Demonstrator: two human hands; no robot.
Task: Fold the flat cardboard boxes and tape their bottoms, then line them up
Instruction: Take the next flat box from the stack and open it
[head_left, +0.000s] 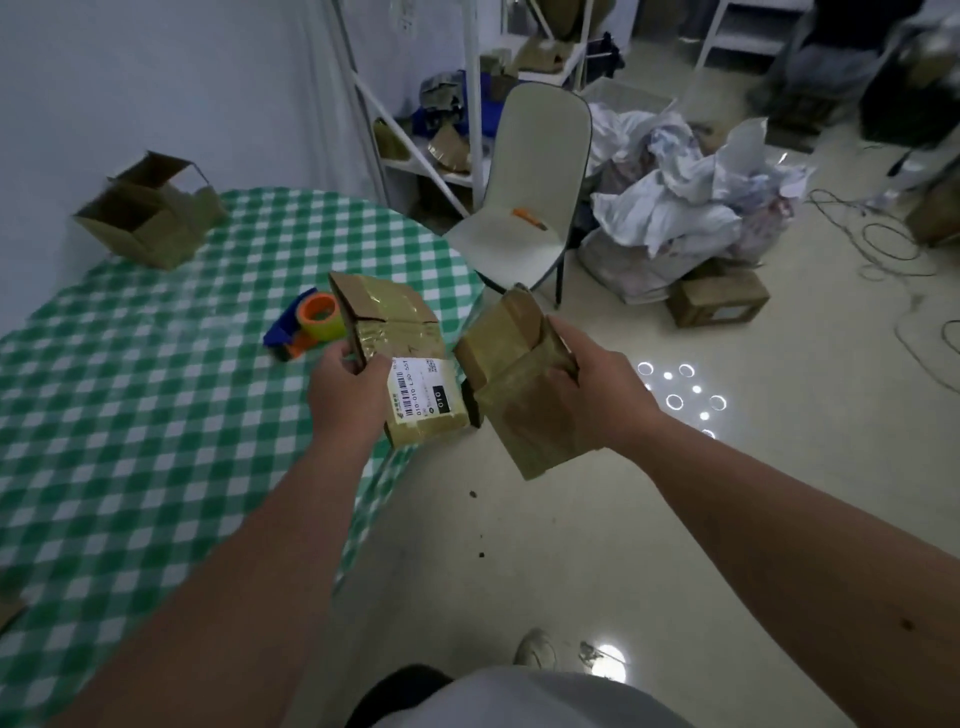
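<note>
Two cardboard boxes are held up at the tabletop (130, 389) edge: the left hand (345, 387) grips the labelled box (400, 358), the right hand (597, 395) is clamped on the plain box (511, 384). They look to be just touching. A tape dispenser (306, 325) sits behind; two open boxes (150, 213) stand well apart.

Taking the round table (130, 415) as landmark: most of its checked top lies bare, so a hand could pass freely across the near and left parts. Obstacles are few. Two opened boxes (150, 208) stand touching at the table's far left edge, and a tape dispenser (306, 325) sits near its right edge. Beyond the right edge, the floor (519, 545) is clear close by; farther off, a chair (530, 197) and a heap of bags (675, 208) block the way.
</note>
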